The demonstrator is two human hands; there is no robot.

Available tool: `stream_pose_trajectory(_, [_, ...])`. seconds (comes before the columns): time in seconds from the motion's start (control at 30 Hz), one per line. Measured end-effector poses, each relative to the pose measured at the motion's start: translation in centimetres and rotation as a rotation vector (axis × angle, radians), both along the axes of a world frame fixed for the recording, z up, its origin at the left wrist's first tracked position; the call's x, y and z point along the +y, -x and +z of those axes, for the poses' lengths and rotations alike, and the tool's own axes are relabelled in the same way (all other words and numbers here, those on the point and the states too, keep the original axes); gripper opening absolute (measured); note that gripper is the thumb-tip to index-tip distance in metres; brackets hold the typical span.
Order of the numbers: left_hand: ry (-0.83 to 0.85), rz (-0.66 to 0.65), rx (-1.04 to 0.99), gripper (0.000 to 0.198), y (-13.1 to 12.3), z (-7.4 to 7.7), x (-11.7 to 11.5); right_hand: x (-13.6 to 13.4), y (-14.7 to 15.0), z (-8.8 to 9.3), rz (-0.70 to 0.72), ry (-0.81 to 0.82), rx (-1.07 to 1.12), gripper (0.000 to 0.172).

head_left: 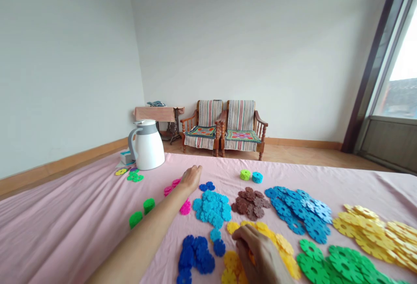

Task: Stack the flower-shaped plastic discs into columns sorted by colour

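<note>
My left hand reaches forward over the cloth with its fingers curled closed; whatever is in them, if anything, is hidden. Near it lie pink notched plastic discs and a few small dark blue discs. My right hand is bent down over the yellow-orange discs, thumb and fingers drawn together. A bit of orange-yellow shows between them, but I cannot tell whether it is held. Light blue discs and brown discs are heaped just beyond, and dark blue discs sit to its left.
A pink cloth covers the surface. Green stacks stand left, lime and cyan stacks at the back. Blue, green and yellow piles spread right. A white jug stands back left.
</note>
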State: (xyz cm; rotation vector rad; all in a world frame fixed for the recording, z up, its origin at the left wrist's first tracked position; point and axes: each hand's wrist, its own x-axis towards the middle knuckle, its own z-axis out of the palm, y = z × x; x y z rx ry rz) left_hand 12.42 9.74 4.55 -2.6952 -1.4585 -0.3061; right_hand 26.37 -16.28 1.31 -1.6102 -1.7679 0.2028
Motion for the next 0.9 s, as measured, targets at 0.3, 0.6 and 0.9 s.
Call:
stream_pose_trajectory(0.3, [0.148, -0.107, -0.159, 0.021, 1.8, 2.2, -1.9, -0.2, 0.0, 0.2, -0.001, -0.002, -0.005, 0.024])
stream_pose_trajectory(0.6, [0.793, -0.631, -0.072, 0.027, 6.7, 3.8, -9.0, -0.7, 0.1, 1.7, -0.001, 0.075, -0.015, 0.024])
stream_pose_trajectory(0.9, [0.285, -0.487, -0.125, 0.040, 2.2, 2.0, -5.2, -0.8, 0.0, 1.7, -0.030, 0.061, 0.010, 0.026])
